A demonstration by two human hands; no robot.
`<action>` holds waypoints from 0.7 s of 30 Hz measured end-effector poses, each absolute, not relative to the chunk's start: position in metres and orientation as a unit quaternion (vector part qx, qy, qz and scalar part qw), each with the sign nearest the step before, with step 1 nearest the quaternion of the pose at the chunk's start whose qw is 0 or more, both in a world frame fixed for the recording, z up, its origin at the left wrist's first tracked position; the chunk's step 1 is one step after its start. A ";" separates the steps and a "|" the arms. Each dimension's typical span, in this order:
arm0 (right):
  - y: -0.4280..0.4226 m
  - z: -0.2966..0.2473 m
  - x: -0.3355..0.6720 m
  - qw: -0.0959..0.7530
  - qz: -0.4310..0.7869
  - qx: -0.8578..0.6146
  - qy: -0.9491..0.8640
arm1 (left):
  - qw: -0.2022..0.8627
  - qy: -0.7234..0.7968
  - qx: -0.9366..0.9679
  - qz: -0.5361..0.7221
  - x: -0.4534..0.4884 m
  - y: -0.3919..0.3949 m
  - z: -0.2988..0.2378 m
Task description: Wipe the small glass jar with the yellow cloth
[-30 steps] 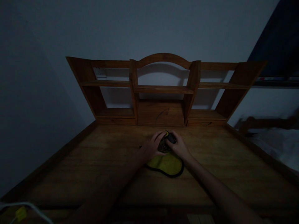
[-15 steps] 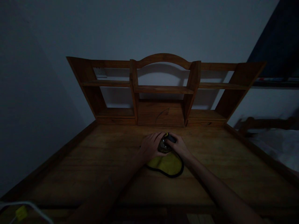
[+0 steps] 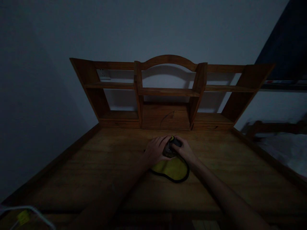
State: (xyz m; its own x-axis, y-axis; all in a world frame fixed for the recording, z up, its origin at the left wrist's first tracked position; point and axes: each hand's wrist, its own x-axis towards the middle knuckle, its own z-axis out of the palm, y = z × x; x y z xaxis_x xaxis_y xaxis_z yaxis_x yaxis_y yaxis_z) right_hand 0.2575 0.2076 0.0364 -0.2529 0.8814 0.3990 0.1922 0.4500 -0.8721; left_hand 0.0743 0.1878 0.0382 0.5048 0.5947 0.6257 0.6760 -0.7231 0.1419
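In the head view, my left hand (image 3: pixel 156 150) curls around the left side of a dark, shiny, rounded object (image 3: pixel 169 150) whose kind I cannot make out in the dim light. My right hand (image 3: pixel 184 149) grips its right side, thumb across the top, where a dark piece with a yellow edge (image 3: pixel 172 138) shows. Beneath the hands lies a yellow fabric piece with a black rim (image 3: pixel 173 170), curved in outline, its upper part hidden by my hands and the object.
A wooden shelf unit (image 3: pixel 166 92) stands along the back of the wooden desk (image 3: pixel 107 159), against the wall. A white cable (image 3: pixel 35 210) and a small yellow thing (image 3: pixel 23 218) are at the lower left. Raised edges run along the desk's sides.
The whole view has shifted very slightly. Both hands keep their hold on the dark object, and the yellow fabric piece stays under them.
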 end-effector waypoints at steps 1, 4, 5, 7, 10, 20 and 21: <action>0.208 0.036 0.258 0.477 0.349 -0.385 -0.709 | 0.065 -0.366 -0.868 -0.329 0.074 0.188 0.039; 0.208 0.036 0.258 0.473 0.303 -0.398 -0.725 | 0.083 -0.366 -0.873 -0.311 0.073 0.188 0.040; 0.207 0.036 0.258 0.469 0.292 -0.401 -0.731 | 0.087 -0.366 -0.874 -0.309 0.073 0.188 0.040; 0.207 0.036 0.259 0.457 0.278 -0.405 -0.741 | 0.095 -0.366 -0.873 -0.308 0.074 0.188 0.041; 0.206 0.034 0.259 0.451 0.270 -0.402 -0.750 | 0.102 -0.368 -0.871 -0.308 0.074 0.188 0.042; 0.200 0.031 0.252 0.488 0.338 -0.408 -0.693 | 0.071 -0.399 -0.849 -0.340 0.072 0.193 0.035; 0.199 0.032 0.251 0.497 0.351 -0.402 -0.685 | 0.067 -0.404 -0.843 -0.348 0.072 0.194 0.035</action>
State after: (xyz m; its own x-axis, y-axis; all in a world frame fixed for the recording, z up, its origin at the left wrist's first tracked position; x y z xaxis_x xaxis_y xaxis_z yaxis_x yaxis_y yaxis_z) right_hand 0.2514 0.1992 0.0321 -0.1841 0.8987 0.3981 0.2019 0.4309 -0.8795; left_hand 0.0724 0.1942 0.0346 0.4318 0.6350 0.6406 0.7283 -0.6644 0.1676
